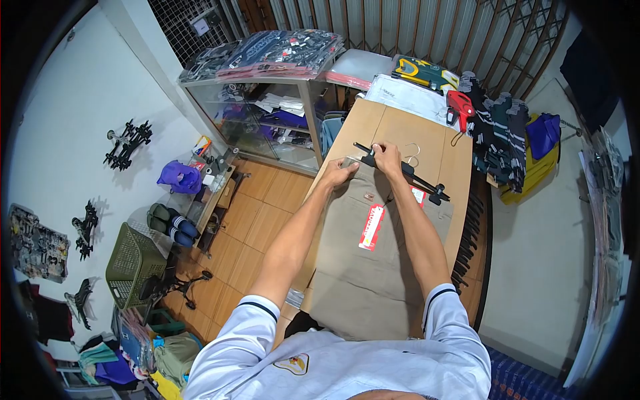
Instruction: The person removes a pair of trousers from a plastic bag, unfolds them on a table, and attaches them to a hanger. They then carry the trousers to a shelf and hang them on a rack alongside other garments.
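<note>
The right grip [387, 159] pinches one end of a slim black plastic clip hanger [420, 181]; just beside it, the left grip [341, 172] holds the waist corner of folded khaki fabric trousers [365, 283], lying below both on the tan wooden tabletop [375, 123]. Uneven clipping could let them slip or hang crooked.
</note>
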`<state>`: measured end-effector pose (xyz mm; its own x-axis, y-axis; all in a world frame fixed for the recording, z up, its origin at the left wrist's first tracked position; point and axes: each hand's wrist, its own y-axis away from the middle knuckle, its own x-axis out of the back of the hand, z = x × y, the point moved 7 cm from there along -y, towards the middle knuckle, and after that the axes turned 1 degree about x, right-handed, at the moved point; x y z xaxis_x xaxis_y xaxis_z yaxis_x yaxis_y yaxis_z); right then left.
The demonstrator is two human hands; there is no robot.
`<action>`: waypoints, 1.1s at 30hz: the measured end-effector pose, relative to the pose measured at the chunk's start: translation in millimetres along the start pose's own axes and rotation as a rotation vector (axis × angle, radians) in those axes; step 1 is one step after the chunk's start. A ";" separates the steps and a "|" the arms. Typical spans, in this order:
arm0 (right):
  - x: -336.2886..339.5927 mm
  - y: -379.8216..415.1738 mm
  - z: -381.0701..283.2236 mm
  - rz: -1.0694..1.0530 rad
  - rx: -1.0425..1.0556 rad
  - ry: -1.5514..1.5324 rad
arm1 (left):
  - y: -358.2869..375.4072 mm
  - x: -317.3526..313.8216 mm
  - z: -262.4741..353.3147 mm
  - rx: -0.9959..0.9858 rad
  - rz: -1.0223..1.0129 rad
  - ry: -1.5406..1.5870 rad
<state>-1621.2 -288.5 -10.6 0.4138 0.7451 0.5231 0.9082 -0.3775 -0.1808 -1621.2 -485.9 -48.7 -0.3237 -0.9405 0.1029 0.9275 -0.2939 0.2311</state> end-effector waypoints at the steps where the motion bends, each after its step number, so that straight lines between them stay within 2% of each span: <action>1: -1.4 -0.1 1.7 0.002 -0.011 0.004 | 2.1 0.3 2.6 0.006 0.013 0.026; 7: -0.3 4.2 -1.4 -0.036 -0.078 -0.006 | -9.8 0.4 -11.6 -0.002 -0.003 0.062; 13: -6.2 4.0 2.9 -0.004 -0.027 0.025 | -6.4 1.7 -10.3 -0.017 -0.004 0.070; 19: -0.7 0.1 2.4 0.037 -0.055 0.005 | -1.3 2.8 -7.3 0.071 -0.027 0.073; 22: -5.7 4.2 2.9 -0.011 -0.082 -0.003 | -0.4 0.4 -5.7 0.056 -0.068 0.115; 25: -6.2 4.0 2.4 -0.019 -0.091 -0.001 | -2.8 0.9 -6.4 -0.015 -0.036 0.085; 33: -12.0 14.2 3.0 -0.011 -0.060 0.017 | -8.6 4.4 -15.6 -0.027 0.000 0.128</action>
<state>-1613.1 -301.1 -22.0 0.4021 0.7403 0.5388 0.9072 -0.4018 -0.1249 -1627.7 -490.2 -65.3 -0.2987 -0.9541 -0.0215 0.9327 -0.2967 0.2050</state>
